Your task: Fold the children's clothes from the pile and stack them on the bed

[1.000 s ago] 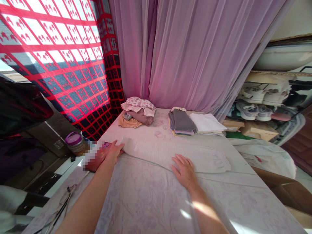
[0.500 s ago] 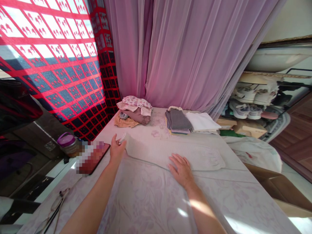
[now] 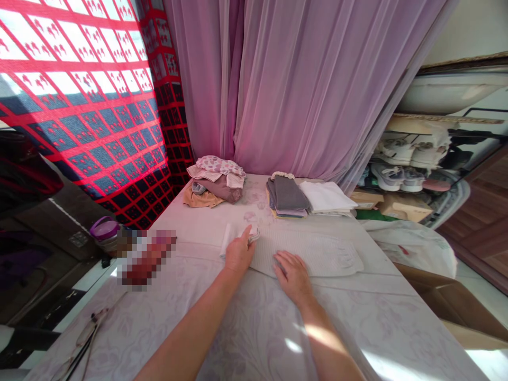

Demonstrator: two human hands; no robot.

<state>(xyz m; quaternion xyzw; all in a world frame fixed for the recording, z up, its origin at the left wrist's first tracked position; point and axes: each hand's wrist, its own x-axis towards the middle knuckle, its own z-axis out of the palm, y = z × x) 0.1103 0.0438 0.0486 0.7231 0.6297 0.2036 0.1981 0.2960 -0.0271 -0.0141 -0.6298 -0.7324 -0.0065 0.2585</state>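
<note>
The left hand (image 3: 239,254) is closed on a small white cloth (image 3: 229,241), which lies on a pale flowered cover (image 3: 254,328) right by the edge of a bumpy white towel (image 3: 313,253). The right hand (image 3: 291,276) is open and lies flat on that towel, at 3 o'clock from the cloth. At 1 o'clock sit a gray folded stack (image 3: 286,193) and a white folded stack (image 3: 325,197), at 11 o'clock is a heap of clothes (image 3: 214,182), and at 9 o'clock is a blurred flat thing (image 3: 146,259).
</note>
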